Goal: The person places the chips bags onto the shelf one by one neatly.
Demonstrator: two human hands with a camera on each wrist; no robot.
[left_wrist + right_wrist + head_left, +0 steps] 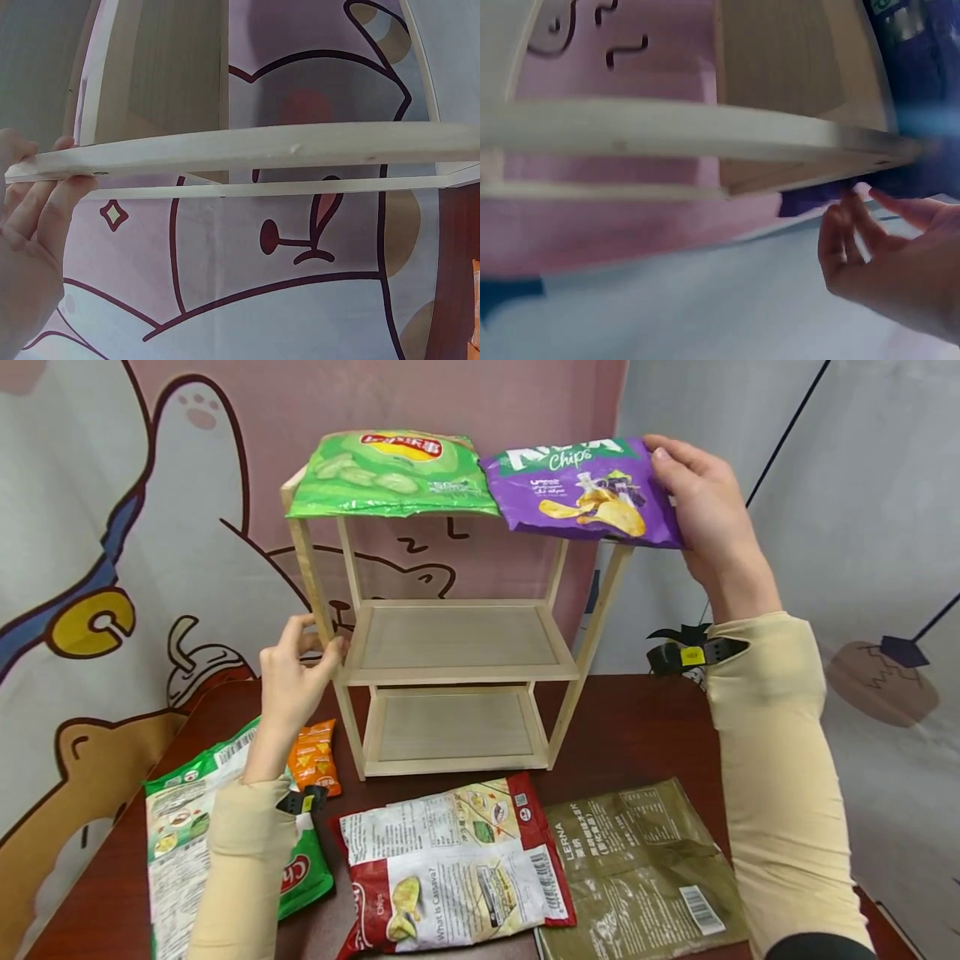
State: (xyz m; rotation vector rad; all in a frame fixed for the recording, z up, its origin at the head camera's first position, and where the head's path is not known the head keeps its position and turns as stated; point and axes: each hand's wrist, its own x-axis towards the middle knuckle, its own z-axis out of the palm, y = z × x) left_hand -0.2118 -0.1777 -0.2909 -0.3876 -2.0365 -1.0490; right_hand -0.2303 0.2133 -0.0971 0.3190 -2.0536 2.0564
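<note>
A small wooden shelf rack [465,675] stands on the table. My left hand [296,681] grips its left post; the left wrist view shows the fingers of this hand [37,199] around the wooden bar [285,150]. On the top shelf, a purple chip bag [577,497] lies at the right, its end jutting past the rack's edge. My right hand [708,510] pinches the bag's right end, with the thumb in front. Beside it on the left is a green Lay's chip bag [390,477], touching or nearly touching it. The right wrist view is blurred.
On the table in front lie a red and white cassava chip bag [457,868], an olive-brown bag [637,868] and a green and white bag [180,835], partly behind my left forearm. A small orange snack bag [315,756] lies left of the rack. A cartoon-printed curtain [465,393] hangs behind.
</note>
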